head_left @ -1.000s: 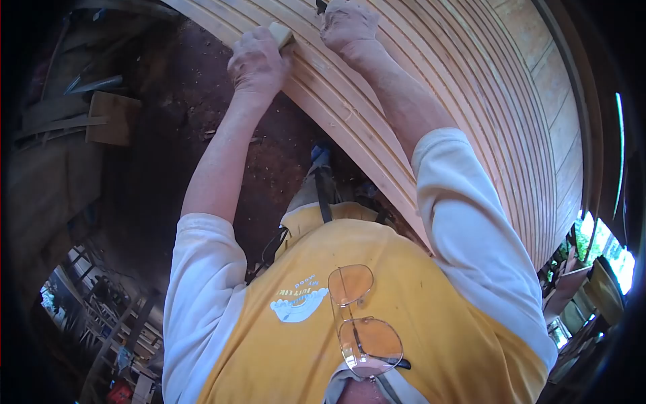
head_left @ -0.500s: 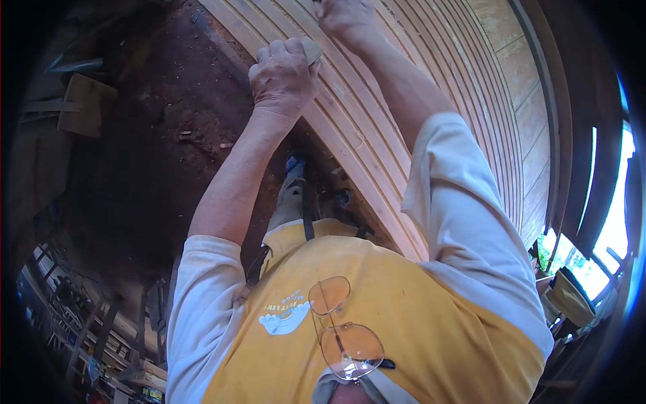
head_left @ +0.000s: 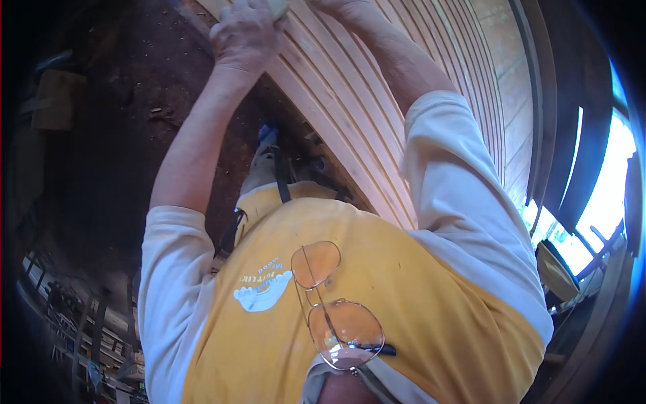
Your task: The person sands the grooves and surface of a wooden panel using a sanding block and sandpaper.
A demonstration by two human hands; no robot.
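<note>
At the top of the head view my left hand (head_left: 243,37) is closed around a small pale block (head_left: 278,8), whose end shows beside the fingers. It is at the left edge of long pale wooden strips (head_left: 343,101), which lie side by side with narrow grooves between them. My right hand (head_left: 340,7) reaches over the strips farther right. The top edge of the view cuts off most of its fingers; what shows looks curled, and what they grip cannot be made out.
Dark ground (head_left: 134,161) with scattered wood bits lies left of the strips. A brown board (head_left: 59,101) is at the far left. Broad curved planks (head_left: 538,87) border the strips on the right. Stacked timber (head_left: 101,337) stands at lower left. Glasses (head_left: 346,333) hang at my chest.
Both hands have shifted up in the view, the left one also leftward with the pale block still in its grip. The whole scene has shifted slightly left as the camera moved.
</note>
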